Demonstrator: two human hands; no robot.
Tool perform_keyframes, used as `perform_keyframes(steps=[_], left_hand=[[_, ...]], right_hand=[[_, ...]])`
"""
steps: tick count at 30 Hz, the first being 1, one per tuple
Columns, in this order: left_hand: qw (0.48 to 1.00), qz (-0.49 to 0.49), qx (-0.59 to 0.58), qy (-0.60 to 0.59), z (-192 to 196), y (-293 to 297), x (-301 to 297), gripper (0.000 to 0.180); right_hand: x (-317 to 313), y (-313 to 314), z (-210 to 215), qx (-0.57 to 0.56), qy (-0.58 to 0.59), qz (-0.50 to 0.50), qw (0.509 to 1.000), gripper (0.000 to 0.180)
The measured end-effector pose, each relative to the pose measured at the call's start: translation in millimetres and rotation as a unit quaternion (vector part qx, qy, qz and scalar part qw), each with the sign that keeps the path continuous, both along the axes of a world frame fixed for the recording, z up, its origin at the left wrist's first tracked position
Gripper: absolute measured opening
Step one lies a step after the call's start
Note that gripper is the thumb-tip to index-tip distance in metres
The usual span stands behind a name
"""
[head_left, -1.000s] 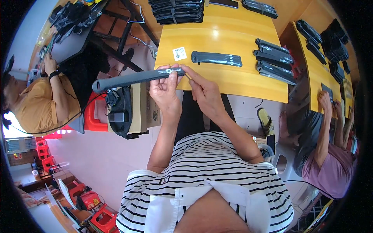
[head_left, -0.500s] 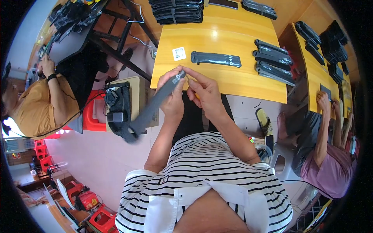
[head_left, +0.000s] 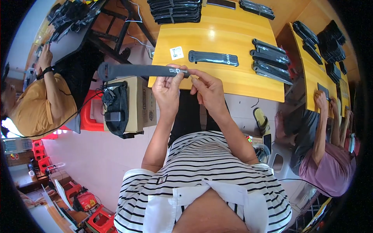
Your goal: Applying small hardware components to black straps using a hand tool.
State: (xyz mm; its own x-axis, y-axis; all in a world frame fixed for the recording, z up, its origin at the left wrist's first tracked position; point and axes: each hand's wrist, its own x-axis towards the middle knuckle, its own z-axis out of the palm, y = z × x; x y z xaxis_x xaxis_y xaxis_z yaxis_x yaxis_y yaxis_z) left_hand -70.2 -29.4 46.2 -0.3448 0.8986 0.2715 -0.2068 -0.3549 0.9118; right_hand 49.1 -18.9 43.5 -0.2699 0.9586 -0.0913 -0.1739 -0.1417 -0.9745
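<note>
A long dark grey fabric strap (head_left: pixel 136 70) with a rounded far end stretches out to the left, roughly level, above the table's near edge. My left hand (head_left: pixel 167 93) is closed on its right end, the thumb beside a printed patch. Close to that end, my right hand (head_left: pixel 210 89) is closed in a pinch, its fingertips beside the strap's tip. A thin, pale sliver shows at those fingertips, but its kind is hidden. Beyond my hands, a flat bundle of similar straps (head_left: pixel 215 58) lies on the yellow table (head_left: pixel 229 83), next to a small white printed card (head_left: pixel 176 53).
Several strap bundles (head_left: pixel 271 58) lie at the table's right, with a tall stack (head_left: pixel 175 11) at the back left. A cardboard box (head_left: pixel 134 105) bearing a black bag (head_left: pixel 116 105) stands left. Co-workers sit at both sides, one in an orange-brown top (head_left: pixel 46 101), another in purple (head_left: pixel 326 167).
The strap's free end has swung up from the lower left to nearly level, pointing left. My left hand has turned with it, while my right hand stays near the strap's tip.
</note>
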Motion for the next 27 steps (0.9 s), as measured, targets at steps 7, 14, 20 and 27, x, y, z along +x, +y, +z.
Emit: perform_keyframes(steps=[7, 14, 20, 27], left_hand=[[0.986, -0.071, -0.099, -0.11, 5.8, 4.5, -11.0, 0.016], [0.946, -0.203, -0.175, -0.18, -2.8, 9.3, -28.0, 0.021], [0.933, -0.234, -0.193, -0.193, -11.6, 10.3, -26.0, 0.021], [0.938, -0.21, -0.174, -0.216, -7.5, 7.6, -27.1, 0.023]], right_hand=[[6.4, 4.2, -1.8, 0.103, -0.111, -0.026, 0.988, 0.028], [15.6, 9.6, -5.1, 0.29, -0.149, 0.024, 0.945, 0.035], [13.7, 12.3, -5.2, 0.307, -0.114, 0.071, 0.942, 0.036], [24.3, 14.3, 11.1, 0.071, -0.042, 0.148, 0.986, 0.032]])
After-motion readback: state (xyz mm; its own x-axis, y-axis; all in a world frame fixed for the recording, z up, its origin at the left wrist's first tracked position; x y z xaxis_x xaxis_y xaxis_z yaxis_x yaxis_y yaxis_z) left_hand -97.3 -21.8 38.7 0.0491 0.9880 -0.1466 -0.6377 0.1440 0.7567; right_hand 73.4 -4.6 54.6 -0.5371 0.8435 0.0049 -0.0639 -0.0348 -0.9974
